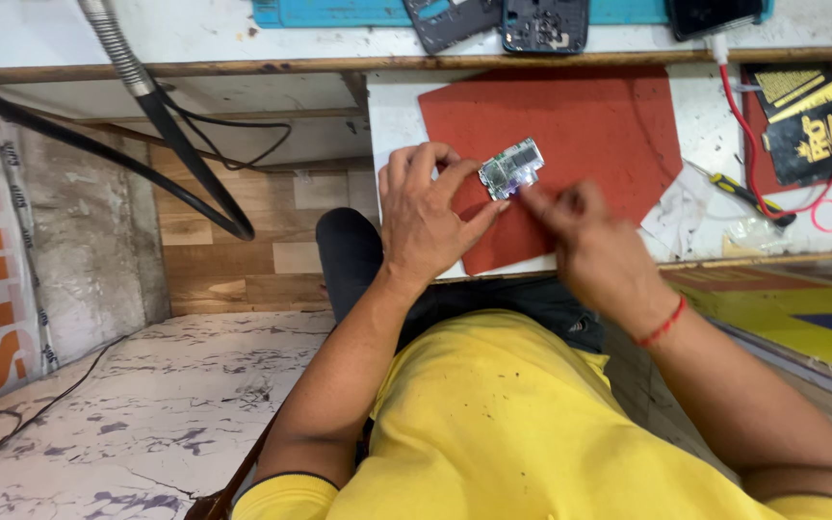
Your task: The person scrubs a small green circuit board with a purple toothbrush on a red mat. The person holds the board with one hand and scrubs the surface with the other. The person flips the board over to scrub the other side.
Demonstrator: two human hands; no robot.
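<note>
While the left hand (426, 217) pinches the small circuit board (510, 168) at its lower-left edge, the blurred right hand (580, 226) touches its lower-right corner with fingers curled. Board sits mid-frame above the red mat (589, 135); open mat lies upper right, near the yellow-handled screwdriver (739, 193).

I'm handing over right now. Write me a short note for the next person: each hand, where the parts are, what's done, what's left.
Left hand: pinches the small circuit board by its left edge, holding it just above the red mat.
Right hand: blurred, fingertips at the board's lower right corner; whether it holds a tool cannot be told.
Parts: two dark phone frames lie on the blue mat at the back; a yellow-handled screwdriver lies right of the red mat.
Done: board is out of the phone.
Left: board is still in hand, not set down or refitted.
</note>
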